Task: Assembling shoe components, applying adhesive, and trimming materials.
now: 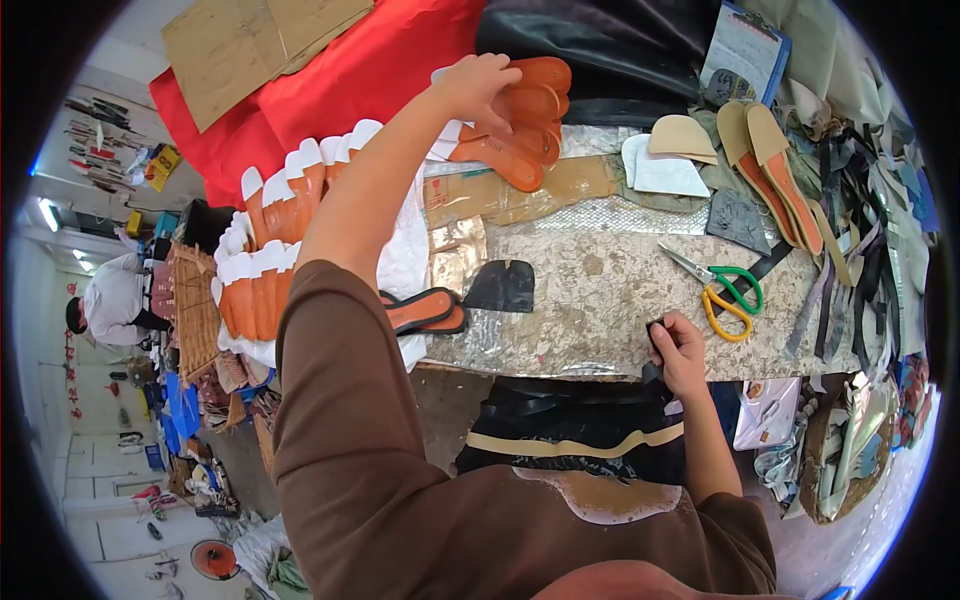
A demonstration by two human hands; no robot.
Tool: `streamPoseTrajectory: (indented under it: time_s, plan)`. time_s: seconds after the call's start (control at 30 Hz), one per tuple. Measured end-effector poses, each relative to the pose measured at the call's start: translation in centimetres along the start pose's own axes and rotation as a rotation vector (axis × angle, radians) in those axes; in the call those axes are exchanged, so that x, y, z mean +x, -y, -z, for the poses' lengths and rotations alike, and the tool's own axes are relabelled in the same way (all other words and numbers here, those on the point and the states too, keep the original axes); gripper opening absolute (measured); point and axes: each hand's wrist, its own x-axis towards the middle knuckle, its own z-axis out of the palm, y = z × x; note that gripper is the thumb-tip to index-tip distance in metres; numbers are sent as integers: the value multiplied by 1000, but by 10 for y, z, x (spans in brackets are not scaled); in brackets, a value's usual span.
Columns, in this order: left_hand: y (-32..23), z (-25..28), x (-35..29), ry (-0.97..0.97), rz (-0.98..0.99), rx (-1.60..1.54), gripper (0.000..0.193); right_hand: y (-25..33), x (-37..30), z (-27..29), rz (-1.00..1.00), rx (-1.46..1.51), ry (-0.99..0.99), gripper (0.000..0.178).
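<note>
Pale wall (95, 520) at 8 o'clock. Bright lamps (48, 215) near 9 o'clock. Dull floor (445, 403) visible toward 7 o'clock. Worktable (590, 265), surface worn and mottled, spans centre toward 3 o'clock. Round fan (214, 560), orange, between 7 and 8 o'clock.

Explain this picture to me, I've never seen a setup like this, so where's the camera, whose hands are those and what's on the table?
There's no machine here, just a person working bare-handed. The single view comes from a wide fisheye camera on that person's head, looking down, so straight edges bend near the rim.

The left hand reaches across to some orange soles; whether it grips one is unclear. The right hand, at the near edge, pinches a dark strip.

On the worktable lie scissors with green and yellow handles, a black rounded piece and, farther right, tan sandals. More orange soles with white ends are lined up on the left.
</note>
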Motion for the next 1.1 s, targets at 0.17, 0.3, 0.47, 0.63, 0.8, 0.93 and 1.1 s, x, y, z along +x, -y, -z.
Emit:
streamPoseTrajectory:
  time_s: [0.17,0.3,0.47,0.63,0.8,0.93,1.1]
  plan:
    - [-10,10,-10,24,6,20,54,-2,2,-2,15,-15,16,19]
    - [11,11,-8,195,173,-235,58,-3,4,-4,32,-9,29,19]
    - [39,14,-15,-79,233,-571,77,-1,5,-1,26,6,20,20]
    - [83,-15,-76,-255,385,-1088,44,-5,9,-1,28,14,22,18]
    - [98,-26,-143,-972,773,-1815,30,-1,2,-3,30,13,24,18]
    - [95,-4,-159,-1591,1166,-1735,14,-4,-3,0,1,28,14,17]
    - [-3,25,-153,-998,706,-896,29,-8,2,-1,-1,-56,-26,16]
